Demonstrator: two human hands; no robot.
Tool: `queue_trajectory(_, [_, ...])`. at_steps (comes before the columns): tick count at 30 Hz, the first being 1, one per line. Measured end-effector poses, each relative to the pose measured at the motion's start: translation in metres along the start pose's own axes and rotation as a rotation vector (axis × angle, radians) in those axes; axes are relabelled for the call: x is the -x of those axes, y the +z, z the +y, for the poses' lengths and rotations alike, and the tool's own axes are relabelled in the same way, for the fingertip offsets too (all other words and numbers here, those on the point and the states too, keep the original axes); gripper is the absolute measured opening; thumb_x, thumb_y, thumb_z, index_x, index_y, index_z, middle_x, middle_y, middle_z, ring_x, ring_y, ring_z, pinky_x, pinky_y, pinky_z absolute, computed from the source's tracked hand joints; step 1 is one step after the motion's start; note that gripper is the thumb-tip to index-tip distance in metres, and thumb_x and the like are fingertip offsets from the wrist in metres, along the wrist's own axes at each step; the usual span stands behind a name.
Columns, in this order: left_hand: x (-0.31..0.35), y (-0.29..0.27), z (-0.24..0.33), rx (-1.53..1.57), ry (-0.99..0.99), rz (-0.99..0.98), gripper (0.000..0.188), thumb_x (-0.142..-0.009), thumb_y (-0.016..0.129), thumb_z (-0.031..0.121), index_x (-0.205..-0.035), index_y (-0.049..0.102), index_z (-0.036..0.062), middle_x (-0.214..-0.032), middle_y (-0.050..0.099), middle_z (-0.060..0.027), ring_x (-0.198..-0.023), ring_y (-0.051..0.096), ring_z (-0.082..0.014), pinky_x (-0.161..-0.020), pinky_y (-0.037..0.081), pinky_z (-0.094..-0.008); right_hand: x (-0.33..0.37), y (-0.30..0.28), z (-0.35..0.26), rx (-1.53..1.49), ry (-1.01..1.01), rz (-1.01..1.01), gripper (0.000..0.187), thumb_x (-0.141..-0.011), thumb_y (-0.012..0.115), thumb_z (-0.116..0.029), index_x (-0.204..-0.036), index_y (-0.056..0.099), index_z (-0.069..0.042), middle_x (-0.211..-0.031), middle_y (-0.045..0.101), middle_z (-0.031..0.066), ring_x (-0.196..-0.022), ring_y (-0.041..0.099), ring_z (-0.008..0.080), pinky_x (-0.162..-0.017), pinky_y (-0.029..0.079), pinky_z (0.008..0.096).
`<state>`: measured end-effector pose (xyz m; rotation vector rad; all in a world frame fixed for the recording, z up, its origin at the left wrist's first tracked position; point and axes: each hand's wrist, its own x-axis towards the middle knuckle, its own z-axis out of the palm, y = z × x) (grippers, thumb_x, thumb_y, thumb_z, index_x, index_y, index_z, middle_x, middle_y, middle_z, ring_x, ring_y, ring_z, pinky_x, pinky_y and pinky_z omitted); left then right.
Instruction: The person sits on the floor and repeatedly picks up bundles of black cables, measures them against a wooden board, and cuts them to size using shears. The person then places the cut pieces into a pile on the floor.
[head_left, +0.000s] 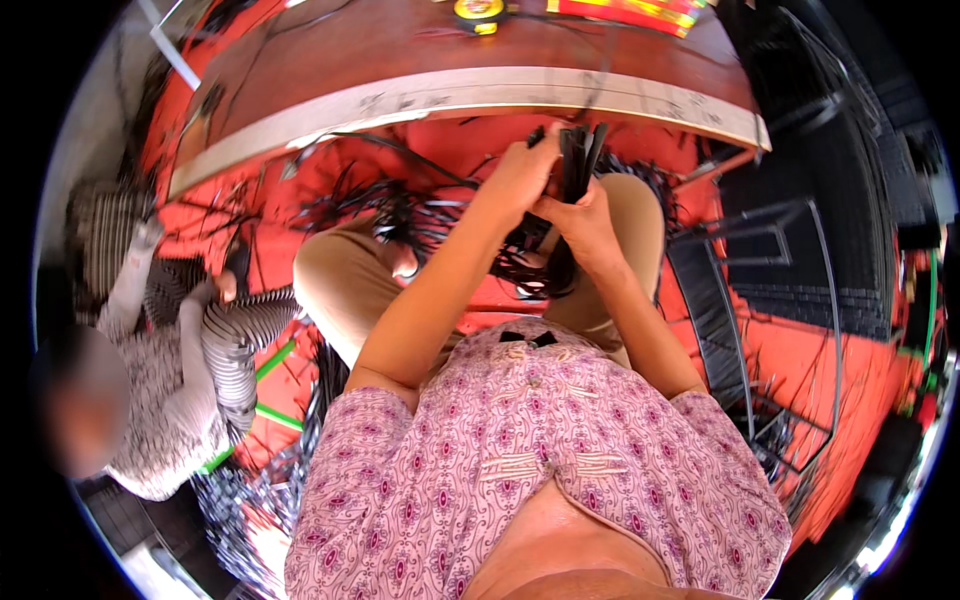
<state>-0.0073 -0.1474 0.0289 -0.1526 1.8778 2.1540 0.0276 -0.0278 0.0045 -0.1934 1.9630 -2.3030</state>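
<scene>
Between my knees, below the table's near edge, I hold a bundle of long flat black strips (576,165). My right hand (586,218) is closed round it, thumb across the near side, and the strips' ends stick up above the fingers. The lower part hangs past my hand toward my lap. My left hand (528,175) is closed against the bundle's left side, fingers curled at its upper part. A short dark end pokes out above the left fingers; what it belongs to is hidden.
The brown table (400,75) spans the front, bearing a yellow-and-black tape measure (480,12) and a red-and-yellow packet (640,12). Loose black strips (395,210) litter the red floor. A person (170,380) sits at left. A black metal-framed chair (770,250) stands at right.
</scene>
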Motion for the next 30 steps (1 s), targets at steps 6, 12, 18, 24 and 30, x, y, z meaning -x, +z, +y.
queue_trajectory(6, [0.05,-0.044,-0.004,-0.245,0.228,0.342,0.043,-0.097,0.043,0.036,-0.1,0.064,-0.0014,-0.085,0.067,-0.0146,-0.082,0.063,-0.0174,-0.076,0.049,-0.0336,-0.002,0.051,-0.007,0.456,-0.08,-0.302,0.024,-0.074,0.071,-0.01,-0.093,0.063,0.002,-0.085,0.066,0.0025,-0.078,0.062,0.0109,-0.07,0.05,0.0268])
queue_trajectory(12, [0.131,-0.078,0.028,-0.304,0.254,0.385,0.04,-0.093,0.052,0.038,-0.111,0.061,0.0026,-0.114,0.057,-0.0188,-0.115,0.05,-0.0306,-0.098,0.038,-0.0395,0.017,0.092,-0.001,0.303,0.022,-0.439,0.047,-0.086,0.062,-0.011,-0.127,0.044,0.004,-0.123,0.052,0.0104,-0.113,0.05,0.0169,-0.097,0.039,0.0311])
queue_trajectory(18, [0.194,-0.218,0.009,-0.185,0.661,1.102,0.063,-0.074,0.078,0.031,-0.119,0.049,-0.0039,-0.114,0.054,-0.0198,-0.107,0.051,-0.0315,-0.094,0.041,-0.0402,0.029,0.094,-0.023,0.14,-0.101,-0.416,0.022,-0.089,0.051,-0.021,-0.073,0.05,-0.006,-0.072,0.046,0.0003,-0.065,0.039,0.0075,-0.058,0.03,0.0227])
queue_trajectory(24, [0.267,-0.433,0.044,-1.273,0.48,1.759,0.101,-0.063,0.084,0.029,-0.138,0.025,-0.0033,-0.131,0.039,-0.0253,-0.119,0.04,-0.0425,-0.1,0.034,-0.0477,0.053,0.106,-0.062,-0.225,0.086,-0.2,0.028,-0.094,0.044,-0.024,-0.071,0.038,-0.01,-0.067,0.044,0.0029,-0.059,0.041,0.0134,-0.057,0.038,0.03])
queue_trajectory(30, [0.24,-0.527,0.096,-1.575,0.36,1.609,0.108,-0.062,0.084,0.03,-0.145,0.018,0.0079,-0.14,0.036,-0.0147,-0.128,0.033,-0.0387,-0.104,0.027,-0.0484,0.032,0.048,-0.036,-0.66,0.289,-0.492,0.039,-0.094,0.049,-0.039,-0.069,0.037,-0.013,-0.053,0.039,0.0058,-0.042,0.041,0.0225,-0.045,0.043,0.0399])
